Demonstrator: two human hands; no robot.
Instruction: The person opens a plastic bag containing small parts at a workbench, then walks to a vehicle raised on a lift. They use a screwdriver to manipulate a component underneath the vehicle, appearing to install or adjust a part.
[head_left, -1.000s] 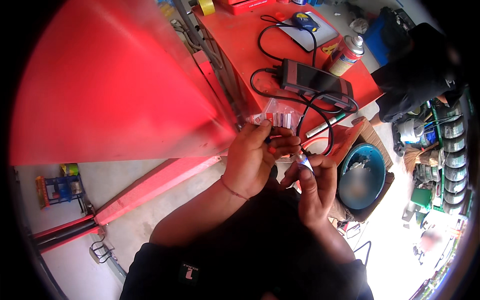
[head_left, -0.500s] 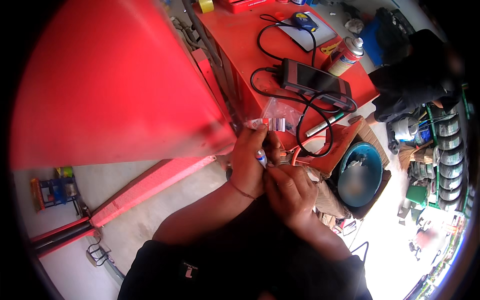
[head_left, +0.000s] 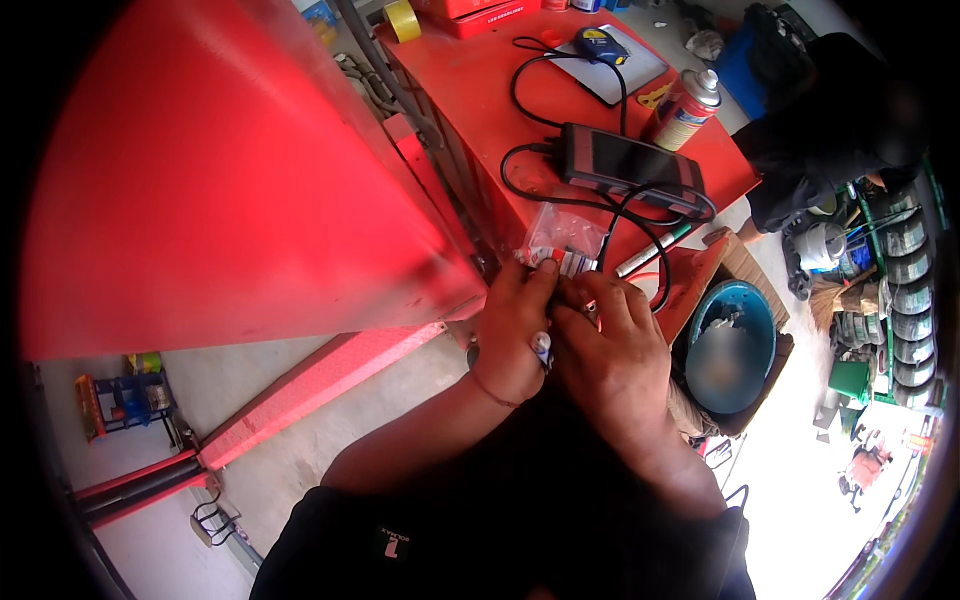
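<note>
My left hand (head_left: 508,335) is closed on a small red-and-white printed packet (head_left: 568,262), its thumb lying on it at the near edge of the red bench (head_left: 460,75). A small white-and-blue tube (head_left: 542,348) sits against that hand, between it and my right hand. My right hand (head_left: 615,370) has its fingers curled beside the left thumb; what they grip is hidden. Just beyond my hands lie a clear plastic bag (head_left: 570,225), a black-and-red handheld device (head_left: 620,160) with looped black cable, and a green-and-white marker (head_left: 655,250).
A spray can (head_left: 690,110) and tape measure (head_left: 600,45) stand farther back. A large red panel (head_left: 240,190) fills the left. A blue basin (head_left: 760,310) sits in cardboard at right. Another person in dark clothes (head_left: 810,140) is at upper right, near stacked tires (head_left: 905,300).
The tube was in my right fingers and is now lower, against my left hand. My right hand has moved up and in, its fingers now curled at the packet.
</note>
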